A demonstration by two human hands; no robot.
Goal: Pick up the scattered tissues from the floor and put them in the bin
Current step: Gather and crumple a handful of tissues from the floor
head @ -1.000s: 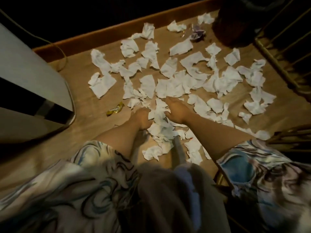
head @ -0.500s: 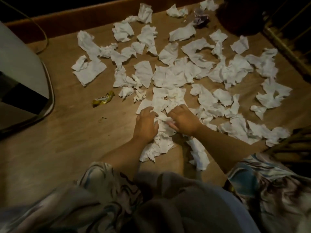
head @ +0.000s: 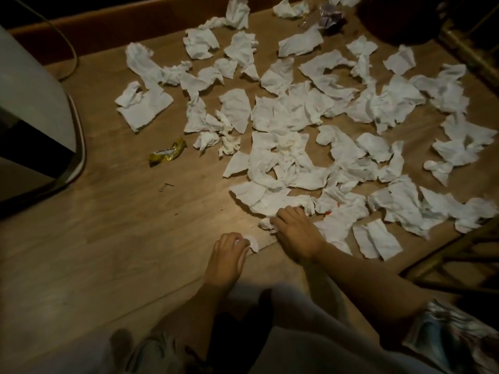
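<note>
Several crumpled white tissues (head: 291,109) lie spread over the wooden floor (head: 113,233), from the middle to the far right. My left hand (head: 228,252) is curled around a small white tissue wad (head: 251,240) at the near edge of the pile. My right hand (head: 295,233) rests palm down on the floor, its fingertips pinching another small tissue scrap (head: 266,224). A dark round shape (head: 391,20) at the top right may be the bin; it is too dark to tell.
A yellow candy wrapper (head: 167,152) lies left of the pile. A white appliance (head: 32,103) with a cable stands at the left. A wooden skirting board (head: 108,25) runs along the back. Rattan furniture legs (head: 459,247) stand at the right. A purple wrapper (head: 330,20) lies near the dark shape.
Both hands have pulled back toward me out of the pile's middle. Each now holds a small tissue piece at the pile's near edge. The view has shifted so the pile sits farther right.
</note>
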